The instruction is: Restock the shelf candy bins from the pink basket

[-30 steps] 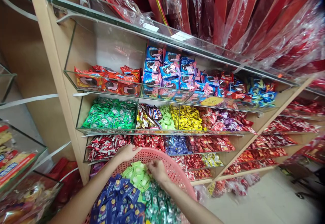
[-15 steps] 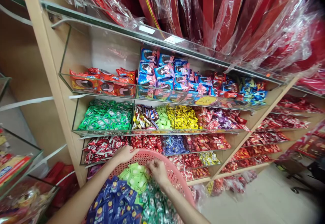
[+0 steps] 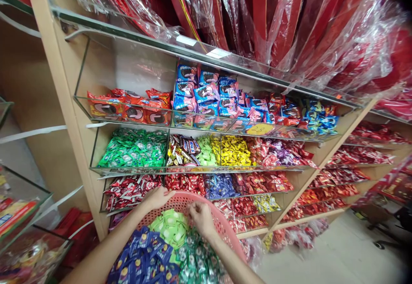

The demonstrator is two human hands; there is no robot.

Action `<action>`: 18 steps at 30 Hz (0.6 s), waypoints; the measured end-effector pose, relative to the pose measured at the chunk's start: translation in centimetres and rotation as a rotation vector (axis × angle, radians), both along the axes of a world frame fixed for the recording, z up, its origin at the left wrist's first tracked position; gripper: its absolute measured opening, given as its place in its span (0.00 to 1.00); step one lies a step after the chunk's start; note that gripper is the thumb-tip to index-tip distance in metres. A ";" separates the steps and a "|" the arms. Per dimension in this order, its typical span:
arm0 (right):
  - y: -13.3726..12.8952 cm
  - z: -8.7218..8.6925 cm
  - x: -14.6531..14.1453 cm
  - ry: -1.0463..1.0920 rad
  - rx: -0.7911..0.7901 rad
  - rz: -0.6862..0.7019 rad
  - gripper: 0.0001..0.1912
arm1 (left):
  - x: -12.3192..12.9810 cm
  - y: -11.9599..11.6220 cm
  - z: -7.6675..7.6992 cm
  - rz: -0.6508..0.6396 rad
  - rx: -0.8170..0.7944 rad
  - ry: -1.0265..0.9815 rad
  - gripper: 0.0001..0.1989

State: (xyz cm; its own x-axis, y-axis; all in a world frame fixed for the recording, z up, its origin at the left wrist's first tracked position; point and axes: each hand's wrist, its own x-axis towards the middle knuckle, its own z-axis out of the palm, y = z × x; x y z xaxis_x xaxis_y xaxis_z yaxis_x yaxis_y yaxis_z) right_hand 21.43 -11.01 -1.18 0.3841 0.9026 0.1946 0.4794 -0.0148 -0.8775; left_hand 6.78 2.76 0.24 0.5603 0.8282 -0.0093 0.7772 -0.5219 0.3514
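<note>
Shelving (image 3: 61,91) has slid leftward in view since the first frame; the hands hold their places, so handling seems little advanced. The left hand (image 3: 157,199) lies at the pink basket's (image 3: 227,225) far rim, grip unclear. Inside sit navy packets (image 3: 141,256), then pale-green packets (image 3: 172,228); beside these, the right hand (image 3: 202,219) curls, its contents hidden.

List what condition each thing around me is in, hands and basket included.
Pink basket: upright, well filled.
Light green packets: loosely heaped in the basket.
Dark blue packets: loosely piled in the basket.
Left hand: at the basket's rim.
Right hand: fingers curled; contents unclear.
Green shelf packets: loosely heaped.
Red items on top: covered in clear plastic.
</note>
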 end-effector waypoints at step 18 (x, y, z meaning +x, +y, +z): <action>6.3 17.5 9.9 -1.697 -0.030 -0.031 0.11 | -0.3 0.2 -0.1 -0.021 -0.004 -0.040 0.30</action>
